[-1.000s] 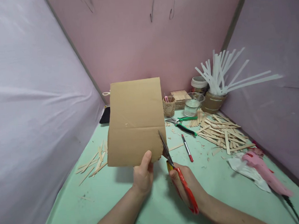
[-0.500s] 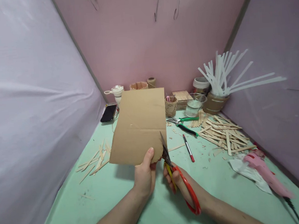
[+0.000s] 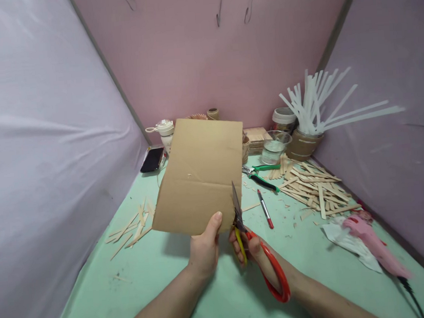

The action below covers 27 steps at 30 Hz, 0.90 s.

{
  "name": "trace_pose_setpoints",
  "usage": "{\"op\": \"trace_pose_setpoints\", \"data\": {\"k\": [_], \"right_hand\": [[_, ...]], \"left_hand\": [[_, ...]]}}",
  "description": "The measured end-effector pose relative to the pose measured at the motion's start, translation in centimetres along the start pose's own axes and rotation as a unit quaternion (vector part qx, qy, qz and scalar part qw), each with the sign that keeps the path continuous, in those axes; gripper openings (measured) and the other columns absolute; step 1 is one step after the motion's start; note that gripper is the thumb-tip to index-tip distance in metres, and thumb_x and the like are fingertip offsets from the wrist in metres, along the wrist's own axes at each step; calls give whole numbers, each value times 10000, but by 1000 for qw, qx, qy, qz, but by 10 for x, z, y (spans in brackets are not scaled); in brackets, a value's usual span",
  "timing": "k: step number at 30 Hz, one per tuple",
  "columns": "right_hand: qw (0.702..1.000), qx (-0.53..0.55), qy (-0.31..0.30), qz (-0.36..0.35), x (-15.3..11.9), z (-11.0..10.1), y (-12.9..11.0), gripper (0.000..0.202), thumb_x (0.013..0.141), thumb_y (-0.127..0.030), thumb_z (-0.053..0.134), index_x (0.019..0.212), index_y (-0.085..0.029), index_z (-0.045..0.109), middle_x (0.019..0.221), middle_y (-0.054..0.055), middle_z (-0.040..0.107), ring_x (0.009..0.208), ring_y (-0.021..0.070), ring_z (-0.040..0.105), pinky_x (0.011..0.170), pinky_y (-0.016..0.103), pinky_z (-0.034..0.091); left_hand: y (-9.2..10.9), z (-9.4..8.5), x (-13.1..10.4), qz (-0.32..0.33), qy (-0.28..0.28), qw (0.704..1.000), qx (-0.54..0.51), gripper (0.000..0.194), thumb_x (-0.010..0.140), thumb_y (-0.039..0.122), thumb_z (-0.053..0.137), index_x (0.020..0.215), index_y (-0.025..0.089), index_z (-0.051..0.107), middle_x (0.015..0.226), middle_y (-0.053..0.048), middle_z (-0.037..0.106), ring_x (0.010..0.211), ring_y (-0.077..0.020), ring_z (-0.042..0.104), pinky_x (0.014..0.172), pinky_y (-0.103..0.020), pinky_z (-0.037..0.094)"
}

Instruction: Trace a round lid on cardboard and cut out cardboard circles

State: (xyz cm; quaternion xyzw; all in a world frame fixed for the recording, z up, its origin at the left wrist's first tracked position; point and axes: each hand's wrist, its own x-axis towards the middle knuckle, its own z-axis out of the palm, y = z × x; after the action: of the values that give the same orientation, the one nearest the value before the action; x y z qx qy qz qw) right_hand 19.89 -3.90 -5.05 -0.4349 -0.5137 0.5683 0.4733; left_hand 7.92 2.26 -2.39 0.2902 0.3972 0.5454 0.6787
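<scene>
My left hand [image 3: 206,245] grips the near edge of a brown cardboard sheet [image 3: 205,164], thumb on top and the other fingers hidden beneath. The sheet is held up above the table, its far end raised, with a crease running across it. My right hand [image 3: 256,253] is closed round the handles of a pair of scissors [image 3: 274,271], red on one loop and yellowish on the other. The scissors' blades are at the sheet's near right corner, one blade lying over its top face. That corner looks rounded.
On the green table, wooden sticks [image 3: 315,190] are heaped at right, others [image 3: 131,229] at left. Green-handled pruners [image 3: 261,177], a red-capped pen [image 3: 265,208], a pink glue gun [image 3: 376,246], a water cup [image 3: 274,148] and a phone [image 3: 152,160] lie around.
The cardboard sheet has turned slightly clockwise, its far right corner shifting right over the small woven cup. The scissors' handles have spread a little wider, and the blades moved slightly right.
</scene>
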Motion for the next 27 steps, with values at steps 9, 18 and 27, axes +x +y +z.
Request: {"op": "trace_pose_setpoints", "data": {"k": [9,18,27], "right_hand": [[999,-33,-3,-3,-1,-3,-3,665,794,-836,253,938,-218,451,777,-2,428,655,164,411,615,304,399],[999,-32,17,4,0,0,-11,702,741,-887,266,818,-209,432,659,-35,416,538,126,398,507,269,378],[998,-47,42,13,-2,2,-6,670,753,-876,284,729,-217,401,604,-41,410,466,112,413,428,247,365]], "left_hand": [[-1,-1,2,14,-4,1000,-23,346,684,269,800,1003,185,696,861,-19,679,772,-151,616,717,-276,516],[0,-2,2,16,1,999,-36,540,689,257,801,1200,226,629,931,-40,697,852,-175,644,733,-281,528],[-1,-2,1,7,0,999,-44,601,655,268,823,1220,225,621,991,-56,721,889,-202,668,781,-315,533]]}}
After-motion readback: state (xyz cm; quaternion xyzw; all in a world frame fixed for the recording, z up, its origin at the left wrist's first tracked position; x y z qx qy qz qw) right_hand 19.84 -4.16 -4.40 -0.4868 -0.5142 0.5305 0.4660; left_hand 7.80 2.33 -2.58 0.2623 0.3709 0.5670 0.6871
